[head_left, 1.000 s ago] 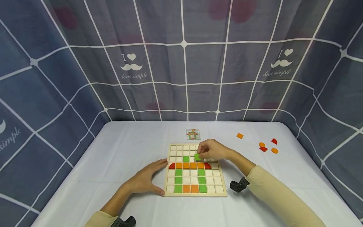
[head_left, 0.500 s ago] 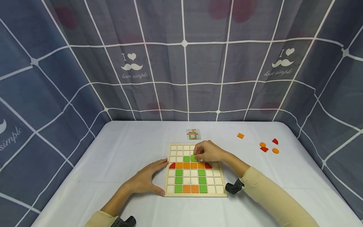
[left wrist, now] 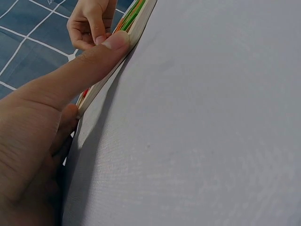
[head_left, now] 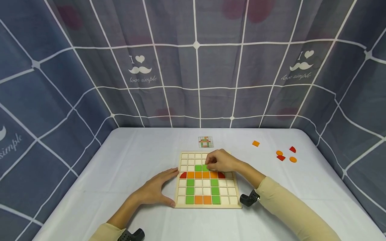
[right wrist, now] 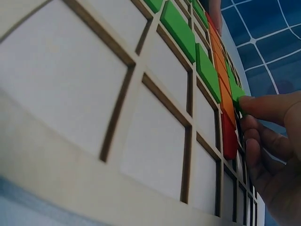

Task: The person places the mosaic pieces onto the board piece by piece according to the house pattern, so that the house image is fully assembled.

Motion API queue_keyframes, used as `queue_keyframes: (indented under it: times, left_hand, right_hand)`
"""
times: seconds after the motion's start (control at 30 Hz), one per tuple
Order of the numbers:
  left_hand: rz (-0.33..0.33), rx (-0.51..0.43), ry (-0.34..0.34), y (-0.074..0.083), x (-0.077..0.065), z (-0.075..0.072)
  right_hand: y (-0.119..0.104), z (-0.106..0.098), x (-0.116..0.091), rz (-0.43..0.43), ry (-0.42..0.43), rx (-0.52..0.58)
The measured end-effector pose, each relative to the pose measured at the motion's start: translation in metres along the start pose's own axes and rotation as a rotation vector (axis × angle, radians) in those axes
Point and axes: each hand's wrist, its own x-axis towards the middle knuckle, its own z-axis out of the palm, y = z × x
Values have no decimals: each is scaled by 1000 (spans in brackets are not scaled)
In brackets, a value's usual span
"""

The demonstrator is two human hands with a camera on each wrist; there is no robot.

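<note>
A wooden grid board lies on the white table, with green, orange and red pieces set in its cells. My right hand is over its upper part, thumb and fingers pinching a green square tile at a cell beside another green tile. Below them runs an orange row with a red curved piece at each end. At the board's left side, my left hand is spread, thumb touching the near corner and fingertips against the edge higher up. My right fingers partly hide the upper right cells.
Behind the board lies a small pattern card. Loose pieces are at the right: an orange square, orange rounds and red curved pieces. A gridded curtain surrounds the table.
My right hand has moved slightly left and lowered the green tile into line beside the other green one; it has stayed there over the last half second. My left hand has not moved.
</note>
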Motion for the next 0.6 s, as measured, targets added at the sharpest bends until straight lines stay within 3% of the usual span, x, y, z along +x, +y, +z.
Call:
queue_keyframes:
  times: [0.6]
  left_hand:
    - [7,4,0,-1,0,0]
  right_hand:
    - [-3,-1,-3,21,-42,-20]
